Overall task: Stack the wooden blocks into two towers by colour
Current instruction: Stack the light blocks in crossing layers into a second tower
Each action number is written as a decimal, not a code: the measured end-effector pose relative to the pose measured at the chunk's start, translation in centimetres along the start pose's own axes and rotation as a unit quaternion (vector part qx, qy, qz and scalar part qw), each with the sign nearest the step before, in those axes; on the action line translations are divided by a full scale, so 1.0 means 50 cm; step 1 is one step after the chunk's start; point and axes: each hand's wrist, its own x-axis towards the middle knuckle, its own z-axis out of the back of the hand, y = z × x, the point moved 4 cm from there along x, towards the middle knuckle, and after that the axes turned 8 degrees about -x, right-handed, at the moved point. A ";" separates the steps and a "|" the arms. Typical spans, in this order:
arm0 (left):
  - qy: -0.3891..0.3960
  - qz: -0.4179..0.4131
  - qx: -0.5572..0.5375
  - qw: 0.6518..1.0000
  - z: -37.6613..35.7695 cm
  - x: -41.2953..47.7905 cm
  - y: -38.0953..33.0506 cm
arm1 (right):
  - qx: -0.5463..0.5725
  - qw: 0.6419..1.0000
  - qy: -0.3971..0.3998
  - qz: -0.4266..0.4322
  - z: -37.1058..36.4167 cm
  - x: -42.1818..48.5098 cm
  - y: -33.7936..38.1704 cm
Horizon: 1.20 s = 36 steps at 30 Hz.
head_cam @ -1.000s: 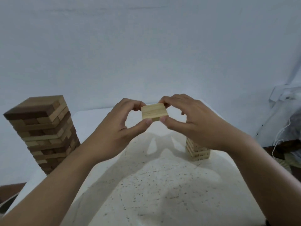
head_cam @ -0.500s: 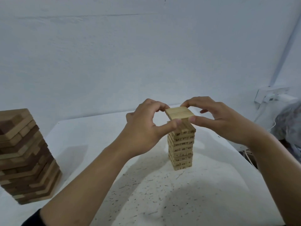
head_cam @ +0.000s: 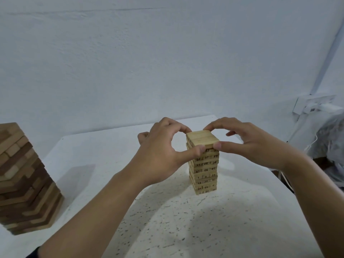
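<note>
Left hand (head_cam: 158,157) and right hand (head_cam: 256,146) each pinch the top layer of pale blocks (head_cam: 202,139) between thumb and forefinger. It sits atop the numbered pale tower (head_cam: 204,171) on the worktop (head_cam: 167,220). Mixed-colour tower (head_cam: 22,179) stands well apart at left.

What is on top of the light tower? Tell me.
A flat layer of light blocks tops the tower, pinched at its edges by the left hand and right hand. The thumbs cover its near seam, so full contact cannot be seen.
</note>
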 end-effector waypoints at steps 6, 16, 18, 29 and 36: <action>0.007 0.017 0.002 1.000 -0.003 -0.002 0.002 | 0.002 1.000 0.000 -0.001 -0.006 0.001 -0.005; 0.015 0.011 -0.017 1.000 -0.007 -0.003 0.006 | 0.011 1.000 -0.002 -0.003 -0.007 0.002 -0.007; 0.018 0.010 -0.018 1.000 -0.008 -0.003 0.007 | 0.009 1.000 -0.002 -0.006 -0.007 0.002 -0.008; 0.033 0.010 -0.027 0.999 -0.010 -0.002 0.015 | 0.024 1.000 -0.006 -0.008 -0.008 -0.002 -0.009; 0.034 0.016 -0.027 0.999 -0.008 -0.013 0.037 | 0.149 0.987 -0.056 -0.013 -0.014 -0.030 -0.018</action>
